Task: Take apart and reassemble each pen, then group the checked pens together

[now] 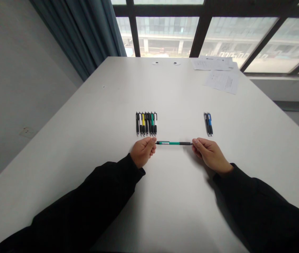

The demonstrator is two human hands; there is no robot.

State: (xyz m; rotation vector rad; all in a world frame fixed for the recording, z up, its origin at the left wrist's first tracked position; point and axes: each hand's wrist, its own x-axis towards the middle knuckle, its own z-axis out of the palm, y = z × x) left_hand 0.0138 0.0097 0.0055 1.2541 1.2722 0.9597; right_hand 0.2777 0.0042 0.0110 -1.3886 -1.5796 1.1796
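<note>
Between left hand (143,151) and right hand (212,154), slim pen (174,143); green barrel (175,143).

The only camera rode on the head, so I followed its gaze forward and down across the white table (176,203). It was close in: the black sleeves (86,203) entered from the bottom corners, nearest the lens, and the left hand (142,151) and right hand (214,155) came a little farther off, around mid-view. It faced the window (166,35) past the far edge, wide enough to catch the curtain (86,31) and grey wall (20,63) at left.
</note>
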